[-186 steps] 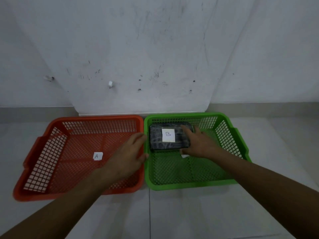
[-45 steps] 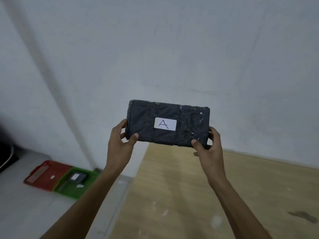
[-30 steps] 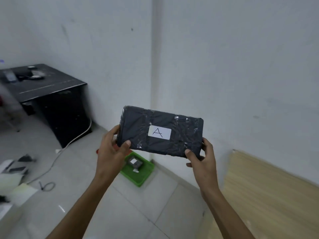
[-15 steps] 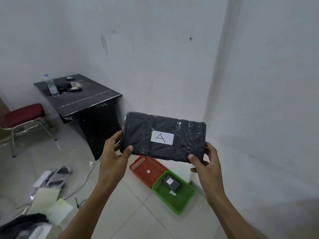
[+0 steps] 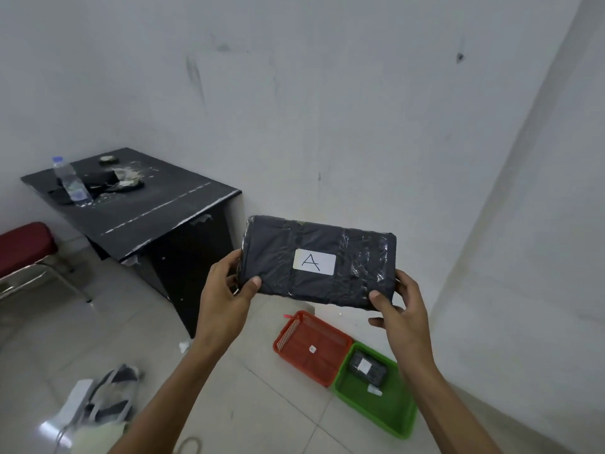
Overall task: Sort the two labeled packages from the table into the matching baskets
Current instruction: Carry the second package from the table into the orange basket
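I hold a dark plastic-wrapped package (image 5: pixel 353 260) with a white label marked A in the air in front of me. My left hand (image 5: pixel 222 290) grips its left end and my right hand (image 5: pixel 401 309) grips its lower right corner. Far below on the floor tiles sit two baskets side by side against the wall. The red basket (image 5: pixel 294 329) holds only a small white tag. The green basket (image 5: pixel 389 411) to its right holds a second dark package (image 5: pixel 368 368) with a white label.
A black desk (image 5: pixel 147 211) stands at the left against the wall with a water bottle (image 5: pixel 70 181) and small items on top. A red-seated chair (image 5: pixel 23 247) is at the far left. Papers and clutter (image 5: pixel 101 404) lie on the floor at lower left.
The view has swung on to the left and nearer the baskets, which now lie lower right of centre. Both hands keep the same grip on package A.
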